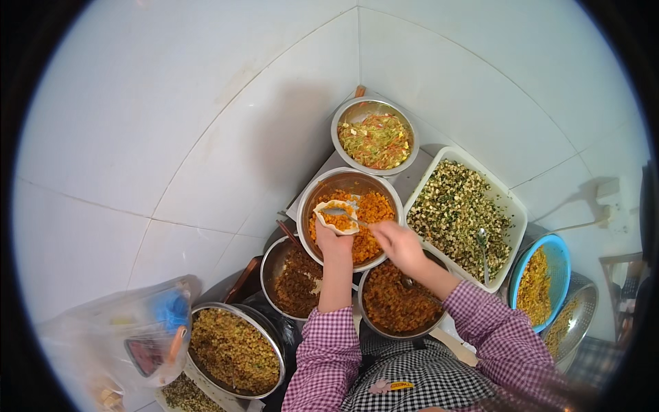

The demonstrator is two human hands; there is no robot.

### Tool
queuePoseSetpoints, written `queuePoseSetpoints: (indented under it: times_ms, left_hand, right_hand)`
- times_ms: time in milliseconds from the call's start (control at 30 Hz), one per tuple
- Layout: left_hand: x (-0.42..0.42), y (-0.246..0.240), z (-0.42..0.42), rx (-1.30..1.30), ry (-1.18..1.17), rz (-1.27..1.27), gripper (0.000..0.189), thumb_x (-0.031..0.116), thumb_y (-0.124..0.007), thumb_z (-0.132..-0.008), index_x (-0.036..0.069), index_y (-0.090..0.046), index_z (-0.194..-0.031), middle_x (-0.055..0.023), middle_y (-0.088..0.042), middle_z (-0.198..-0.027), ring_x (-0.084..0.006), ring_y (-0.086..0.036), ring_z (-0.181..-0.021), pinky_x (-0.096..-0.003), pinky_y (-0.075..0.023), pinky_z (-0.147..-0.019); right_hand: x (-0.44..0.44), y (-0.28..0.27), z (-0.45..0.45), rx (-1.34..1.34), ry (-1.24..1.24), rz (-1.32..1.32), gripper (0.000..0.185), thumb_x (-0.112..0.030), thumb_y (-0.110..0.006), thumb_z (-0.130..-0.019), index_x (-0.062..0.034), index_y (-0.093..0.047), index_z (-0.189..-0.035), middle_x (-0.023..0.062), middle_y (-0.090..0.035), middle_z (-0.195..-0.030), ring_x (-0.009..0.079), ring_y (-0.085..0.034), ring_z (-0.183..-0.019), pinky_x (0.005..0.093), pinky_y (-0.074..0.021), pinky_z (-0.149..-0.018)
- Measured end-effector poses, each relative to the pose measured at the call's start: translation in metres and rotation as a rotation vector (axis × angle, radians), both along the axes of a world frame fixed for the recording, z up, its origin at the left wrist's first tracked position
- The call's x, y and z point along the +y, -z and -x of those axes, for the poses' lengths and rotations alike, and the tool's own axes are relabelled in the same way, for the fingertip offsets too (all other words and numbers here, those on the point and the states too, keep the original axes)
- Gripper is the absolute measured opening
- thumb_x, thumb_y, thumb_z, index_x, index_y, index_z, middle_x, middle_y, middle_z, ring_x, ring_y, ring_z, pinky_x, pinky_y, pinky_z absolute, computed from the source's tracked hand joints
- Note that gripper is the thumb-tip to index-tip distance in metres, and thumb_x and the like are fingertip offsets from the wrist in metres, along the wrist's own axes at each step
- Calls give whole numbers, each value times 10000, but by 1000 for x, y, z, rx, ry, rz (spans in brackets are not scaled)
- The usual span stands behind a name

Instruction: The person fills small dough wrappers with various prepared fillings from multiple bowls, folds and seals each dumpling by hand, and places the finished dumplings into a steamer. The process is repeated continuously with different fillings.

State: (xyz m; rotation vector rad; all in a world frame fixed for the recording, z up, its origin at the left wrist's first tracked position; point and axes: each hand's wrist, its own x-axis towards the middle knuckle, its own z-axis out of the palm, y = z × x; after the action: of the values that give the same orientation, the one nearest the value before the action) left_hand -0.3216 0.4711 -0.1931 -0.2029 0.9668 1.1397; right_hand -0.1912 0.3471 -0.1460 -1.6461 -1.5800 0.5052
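Note:
My left hand [333,242] holds a cupped round of pale dough [346,231] above a steel bowl [304,191] of chopped orange filling [378,206]. Some of that filling lies inside the dough. Between the fingers of my right hand [397,242] is the handle of a metal spoon [337,211]; its bowl rests in the filling within the dough. Just below my right forearm stands a bowl of reddish-brown filling [399,309], with a ladle or spoon in it. Left of my left wrist, another steel bowl holds dark brown filling [296,286] and chopsticks [289,233].
A bowl of shredded vegetables [378,139] stands in the wall corner. To the right are a white tray [519,211] with diced filling and a spoon [483,252], a blue basket [561,257] and a steel colander [584,314]. At lower left are a bowl of yellowish filling [234,350] and a plastic bag [103,335].

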Motion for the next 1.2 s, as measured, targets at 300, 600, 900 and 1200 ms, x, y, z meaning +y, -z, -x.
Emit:
queuePoseSetpoints:
  times_ms: [300,600,900,1200]
  left_hand:
    - [4,9,0,-183,4,-206,388,379,-390,-1102,117,-574,-1320,-83,-625,-1304,-296,-608,-1207,-505,-517,-1025]
    - [5,7,22,-82,105,-419,343,368,-444,-1093,98,-590,-1246,-51,-670,-1189,-252,-653,-1102,-439,-548,-965]
    - [10,-14,51,111,2,-331,440,418,-478,-1079,74,-566,-1340,-58,-634,-1311,-233,-623,-1200,-397,-508,-1010]
    - [-9,-1,30,-33,4,-125,391,293,-342,-1096,81,-566,-1337,-114,-626,-1330,-314,-609,-1240,-508,-508,-1055]
  right_hand:
    - [2,-5,-14,88,53,-191,151,-101,-649,-1000,-40,-693,-1130,103,-671,-806,216,-675,-650,341,-535,-573]
    - [7,27,-26,718,13,443,150,-114,-631,-1029,-14,-713,-1103,-2,-625,-649,93,-560,-570,275,-443,-543]
    - [73,37,-21,-334,48,374,158,-187,-617,-996,-60,-708,-1020,147,-748,-899,354,-718,-768,451,-576,-672]
    - [7,-44,-20,152,60,281,144,-147,-674,-976,-71,-732,-1084,112,-747,-935,288,-712,-702,383,-571,-631]
